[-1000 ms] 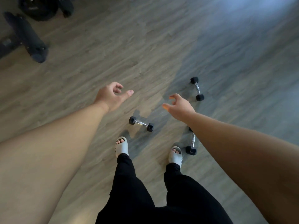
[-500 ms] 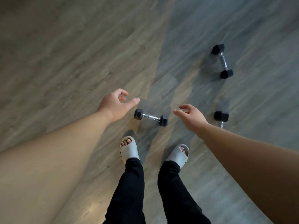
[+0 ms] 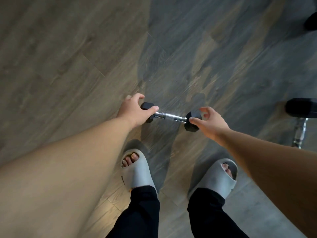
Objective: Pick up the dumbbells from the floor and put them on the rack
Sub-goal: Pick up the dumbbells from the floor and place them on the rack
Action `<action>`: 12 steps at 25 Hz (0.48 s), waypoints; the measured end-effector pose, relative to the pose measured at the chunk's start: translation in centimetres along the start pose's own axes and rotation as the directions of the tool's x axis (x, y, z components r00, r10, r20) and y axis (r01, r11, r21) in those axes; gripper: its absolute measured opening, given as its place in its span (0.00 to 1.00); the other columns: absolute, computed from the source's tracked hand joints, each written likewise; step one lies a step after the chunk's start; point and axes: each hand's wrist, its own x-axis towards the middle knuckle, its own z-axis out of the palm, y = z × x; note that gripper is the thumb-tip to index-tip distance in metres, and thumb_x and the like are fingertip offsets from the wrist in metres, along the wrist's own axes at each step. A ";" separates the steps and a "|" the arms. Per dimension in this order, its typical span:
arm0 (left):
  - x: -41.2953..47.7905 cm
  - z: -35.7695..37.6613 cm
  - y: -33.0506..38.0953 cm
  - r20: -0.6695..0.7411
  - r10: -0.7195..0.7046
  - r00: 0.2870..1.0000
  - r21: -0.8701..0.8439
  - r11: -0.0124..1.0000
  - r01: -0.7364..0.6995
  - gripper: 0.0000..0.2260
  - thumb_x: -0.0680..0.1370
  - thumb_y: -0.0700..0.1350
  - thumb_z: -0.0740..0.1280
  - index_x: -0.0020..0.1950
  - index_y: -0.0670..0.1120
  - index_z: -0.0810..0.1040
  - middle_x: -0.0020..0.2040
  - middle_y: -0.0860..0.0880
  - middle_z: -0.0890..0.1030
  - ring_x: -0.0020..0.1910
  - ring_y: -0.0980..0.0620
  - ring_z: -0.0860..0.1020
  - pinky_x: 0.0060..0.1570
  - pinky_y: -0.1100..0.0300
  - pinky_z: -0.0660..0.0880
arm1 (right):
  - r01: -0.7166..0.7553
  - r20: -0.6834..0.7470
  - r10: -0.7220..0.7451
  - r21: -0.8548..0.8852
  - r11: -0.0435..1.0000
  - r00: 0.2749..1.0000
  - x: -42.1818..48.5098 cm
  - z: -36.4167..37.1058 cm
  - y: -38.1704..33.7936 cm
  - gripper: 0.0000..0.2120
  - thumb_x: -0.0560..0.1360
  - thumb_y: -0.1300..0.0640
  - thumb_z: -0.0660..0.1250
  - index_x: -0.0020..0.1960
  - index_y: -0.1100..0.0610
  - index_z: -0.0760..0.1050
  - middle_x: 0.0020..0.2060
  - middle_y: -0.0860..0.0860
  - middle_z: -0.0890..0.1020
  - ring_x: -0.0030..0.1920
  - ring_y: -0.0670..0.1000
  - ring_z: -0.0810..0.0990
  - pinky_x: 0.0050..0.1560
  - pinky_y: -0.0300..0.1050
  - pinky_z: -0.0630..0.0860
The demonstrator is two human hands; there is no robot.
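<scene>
You are bending over the dumbbell, which is lying on the floor just ahead of your slippers. Your left hand is curling thumb and fingers round its left hex head. Your right hand is sitting half-curled at the right head, and I cannot tell whether it is gripping. It is likely dense and rigid, so the knurled chrome handle is offering the surer hold. A second dumbbell is lying near on your right, and your toes are close below, so lifting straight up is looking safest.
</scene>
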 end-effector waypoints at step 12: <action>1.4 1.3 -1.3 -0.027 0.005 1.000 -0.126 0.992 -0.009 0.19 0.65 0.55 0.83 0.51 0.55 0.81 0.54 0.49 0.75 0.49 0.50 0.76 0.45 0.63 0.69 | 0.034 -0.094 -0.023 0.113 0.993 0.995 1.7 1.5 -1.1 0.16 0.62 0.44 0.81 0.45 0.42 0.78 0.45 0.42 0.82 0.47 0.45 0.82 0.45 0.54 0.87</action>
